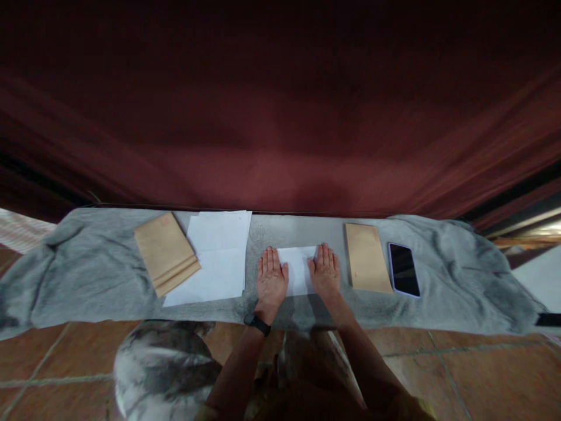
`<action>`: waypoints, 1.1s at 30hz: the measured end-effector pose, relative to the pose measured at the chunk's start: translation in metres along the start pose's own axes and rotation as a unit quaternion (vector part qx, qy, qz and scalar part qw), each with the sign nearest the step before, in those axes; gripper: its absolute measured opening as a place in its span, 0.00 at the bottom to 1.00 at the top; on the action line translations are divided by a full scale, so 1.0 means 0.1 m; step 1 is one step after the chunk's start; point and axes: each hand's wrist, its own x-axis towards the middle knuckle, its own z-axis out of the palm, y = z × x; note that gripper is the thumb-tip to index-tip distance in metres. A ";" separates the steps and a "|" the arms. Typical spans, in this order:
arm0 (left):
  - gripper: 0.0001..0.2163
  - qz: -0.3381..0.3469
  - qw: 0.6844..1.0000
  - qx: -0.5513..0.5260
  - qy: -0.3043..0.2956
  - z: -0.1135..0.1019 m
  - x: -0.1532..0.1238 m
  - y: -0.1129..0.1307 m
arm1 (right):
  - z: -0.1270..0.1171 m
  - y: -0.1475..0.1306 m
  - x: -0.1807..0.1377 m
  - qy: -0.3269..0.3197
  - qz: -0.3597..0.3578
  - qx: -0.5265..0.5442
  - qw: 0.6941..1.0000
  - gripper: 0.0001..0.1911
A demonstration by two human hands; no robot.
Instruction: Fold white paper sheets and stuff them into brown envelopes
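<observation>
A small white sheet of paper (298, 272) lies on the grey cloth between my hands. My left hand (270, 278) rests flat at its left edge, fingers stretched out and pointing away from me. At the right edge, my right hand (325, 272) lies flat in the same way, its thumb on the paper. Both palms face down, and neither hand grips anything. Whether the paper is folded underneath I cannot tell. A brown envelope (368, 257) lies just right of my right hand. Left of my left hand is a stack of larger white sheets (219, 251).
Several brown envelopes (164, 248) lie stacked askew, overlapping the white sheets' left edge. A phone (404, 270) with a dark screen lies beyond the right envelope. Grey cloth (460, 269) covers the narrow surface, wrinkled at both ends. A dark red upright surface (280, 146) stands directly behind.
</observation>
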 end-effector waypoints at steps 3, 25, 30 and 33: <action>0.28 -0.003 1.000 0.002 0.008 0.00 -0.01 -0.01 | 0.00 0.02 -0.02 0.030 0.011 0.008 0.999 0.33; 0.26 0.014 0.999 0.036 -0.006 -0.02 0.01 -0.03 | -0.10 -0.04 0.10 -0.069 -0.140 0.030 0.987 0.25; 0.25 0.016 0.998 0.062 -0.014 -0.07 0.01 -0.03 | -0.10 0.07 0.06 -0.039 -0.105 -0.005 0.994 0.27; 0.25 0.025 0.997 0.071 -0.007 -0.07 0.01 0.09 | -0.09 0.08 0.04 -0.026 -0.103 -0.012 0.994 0.27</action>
